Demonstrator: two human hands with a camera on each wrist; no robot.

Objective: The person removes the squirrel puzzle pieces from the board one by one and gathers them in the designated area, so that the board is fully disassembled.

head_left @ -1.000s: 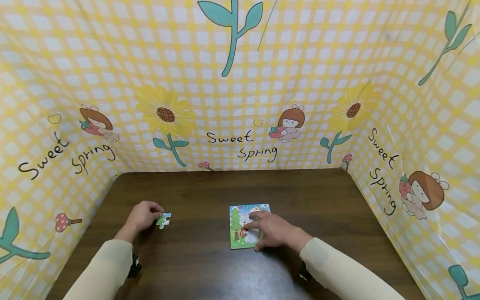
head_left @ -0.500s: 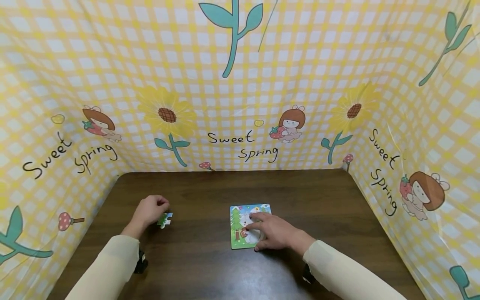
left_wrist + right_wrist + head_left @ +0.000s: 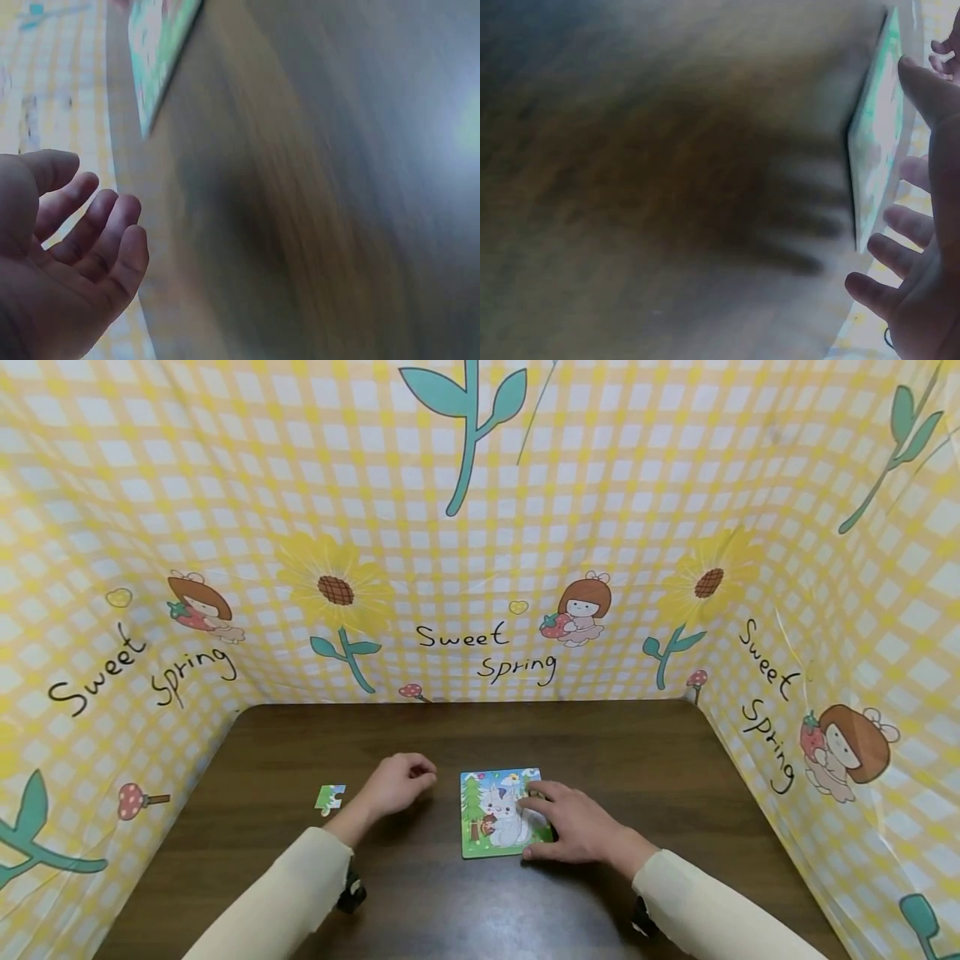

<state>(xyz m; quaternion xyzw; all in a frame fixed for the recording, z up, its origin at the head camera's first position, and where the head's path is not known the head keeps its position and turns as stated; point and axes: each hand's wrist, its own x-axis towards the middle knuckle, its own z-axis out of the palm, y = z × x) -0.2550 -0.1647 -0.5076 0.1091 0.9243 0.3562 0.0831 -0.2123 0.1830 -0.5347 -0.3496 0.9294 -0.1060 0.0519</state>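
In the foreground, a broad stretch of wooden table lies between two pale sleeves, the left sleeve and the right sleeve, with a dark device under the left cuff and another under the right. This stretch runs up to the near edge of the picture puzzle, which lies flat around the middle of the table.

The right hand covers the puzzle's right edge, palm down, its fingers spread and gently bent, grasping nothing; the thumb is by the near right corner. Whether its fingertips touch the surface I cannot tell. The puzzle's left and far edges are uncovered.

The left hand is just beside the puzzle's left edge, with a narrow strip of wood between them. Its forearm slants inward, and its fingers are loosely curled, released from any object; the left wrist view shows the thumb raised apart from them.

On the other side of the left wrist, near it, a loose puzzle piece lies flat.

Farther off, more wood reaches the table's far edge, where a yellow checked cloth rises behind and along both sides.
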